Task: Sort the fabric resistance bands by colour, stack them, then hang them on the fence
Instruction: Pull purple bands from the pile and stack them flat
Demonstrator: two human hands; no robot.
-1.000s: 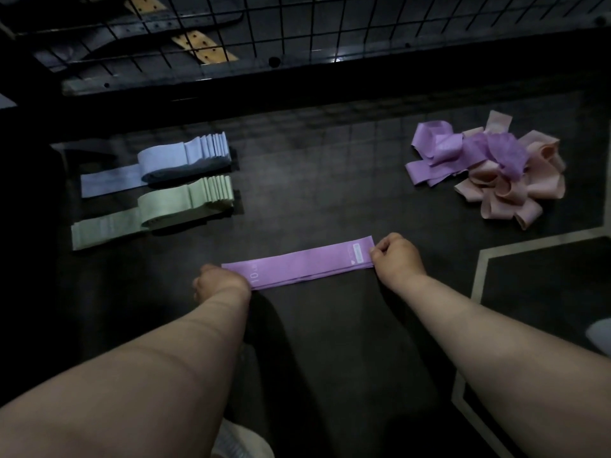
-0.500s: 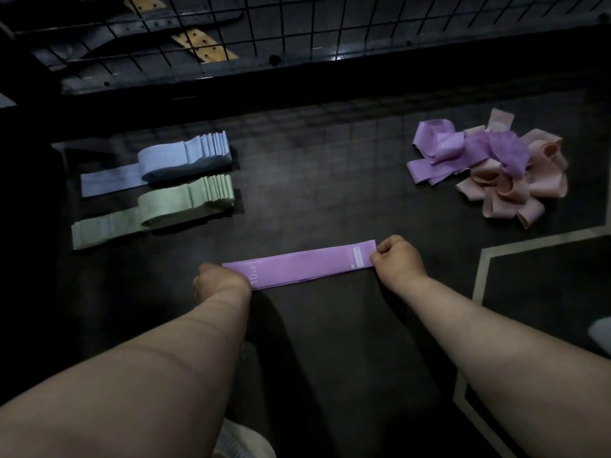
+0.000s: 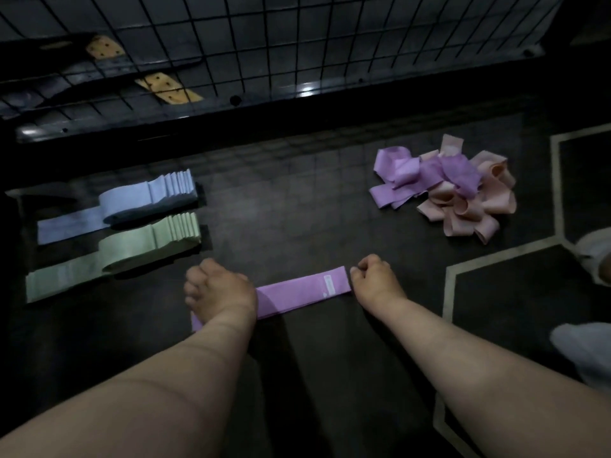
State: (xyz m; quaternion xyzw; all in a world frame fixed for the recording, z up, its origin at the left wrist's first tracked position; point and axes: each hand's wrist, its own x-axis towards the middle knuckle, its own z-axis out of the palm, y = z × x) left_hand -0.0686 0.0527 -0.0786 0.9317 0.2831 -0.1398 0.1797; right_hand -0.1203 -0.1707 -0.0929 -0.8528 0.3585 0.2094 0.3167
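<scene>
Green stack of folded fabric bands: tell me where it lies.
In the head view, the green stack of fabric bands lies at the left, just nearer than the pale blue stack and left of the left hand.

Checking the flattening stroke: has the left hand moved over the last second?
Yes. The left hand has slid right along the purple resistance band, past the right end of the green band stack, toward the right hand.

white tag (image 3: 329,285) on the purple band (image 3: 297,294) too blurred to read
</scene>
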